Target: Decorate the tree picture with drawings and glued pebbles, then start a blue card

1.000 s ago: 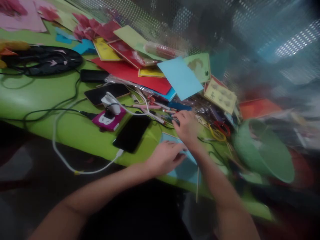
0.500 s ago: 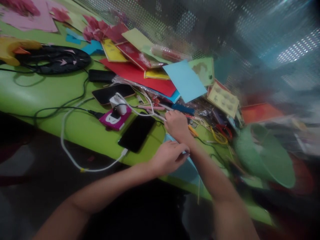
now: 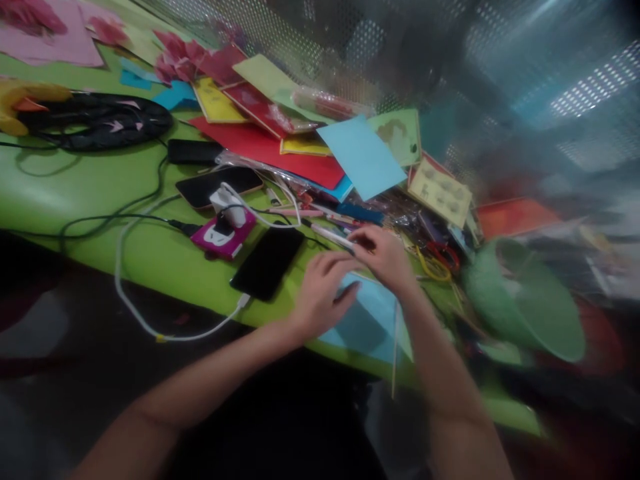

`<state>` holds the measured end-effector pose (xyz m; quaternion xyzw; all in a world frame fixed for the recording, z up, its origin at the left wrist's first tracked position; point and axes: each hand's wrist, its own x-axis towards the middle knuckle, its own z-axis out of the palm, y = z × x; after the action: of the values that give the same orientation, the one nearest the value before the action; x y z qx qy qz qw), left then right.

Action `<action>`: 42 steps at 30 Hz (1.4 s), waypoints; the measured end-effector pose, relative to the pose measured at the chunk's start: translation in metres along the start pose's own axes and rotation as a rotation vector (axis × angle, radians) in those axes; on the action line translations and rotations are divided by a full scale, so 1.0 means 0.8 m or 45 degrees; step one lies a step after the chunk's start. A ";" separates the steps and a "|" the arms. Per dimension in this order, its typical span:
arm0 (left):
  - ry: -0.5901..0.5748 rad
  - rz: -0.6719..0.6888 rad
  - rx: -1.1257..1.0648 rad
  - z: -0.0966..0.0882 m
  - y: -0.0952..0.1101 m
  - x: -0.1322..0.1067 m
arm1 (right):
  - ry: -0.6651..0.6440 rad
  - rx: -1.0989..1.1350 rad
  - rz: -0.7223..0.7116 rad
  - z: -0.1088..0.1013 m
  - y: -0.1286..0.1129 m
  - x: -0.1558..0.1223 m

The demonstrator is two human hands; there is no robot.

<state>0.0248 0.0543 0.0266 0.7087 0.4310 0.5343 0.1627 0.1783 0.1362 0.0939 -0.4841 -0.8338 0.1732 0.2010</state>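
My left hand (image 3: 324, 293) is over the left part of a light blue sheet of paper (image 3: 367, 327), thumb held apart from the outstretched fingers, nothing in its grasp. Just beyond it, my right hand (image 3: 385, 257) curls its fingers and thumb at the near end of a slim white pen (image 3: 330, 235); blur softens the contact. The paper lies at the table's front edge. A thin stick (image 3: 395, 353) crosses its right side and juts past the edge. Left of my hands is a black phone (image 3: 269, 261) with a white cable plugged in.
A magenta power adapter (image 3: 223, 235) with a white charger (image 3: 233, 205) and cables stands left. Behind are a second phone (image 3: 217, 187), red paper (image 3: 300, 163) and a light blue card (image 3: 361, 158). A green bowl (image 3: 525, 300), tilted, sits right. Black headgear-like item (image 3: 115, 120) lies far left.
My right hand has moved right, uncovering more of the white pen. My left hand has shifted left, away from the right forearm, and more of the blue paper shows.
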 end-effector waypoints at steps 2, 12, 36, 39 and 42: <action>0.103 -0.044 0.100 -0.005 -0.002 0.004 | 0.065 0.173 0.082 -0.023 0.004 -0.031; -0.421 0.177 0.360 0.012 0.009 0.009 | 0.427 0.771 0.319 -0.051 0.020 -0.156; -1.242 0.564 0.322 0.081 0.032 0.032 | 0.902 1.007 0.629 -0.028 0.112 -0.212; -1.255 0.592 0.340 0.090 0.027 0.031 | 0.847 0.957 0.691 -0.016 0.121 -0.210; -1.241 0.566 0.363 0.093 0.025 0.031 | 0.810 0.954 0.717 -0.011 0.125 -0.209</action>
<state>0.1016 0.0794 0.0276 0.9629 0.2140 0.1023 0.1291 0.3322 0.0375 0.0250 -0.6119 -0.4524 0.3498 0.5465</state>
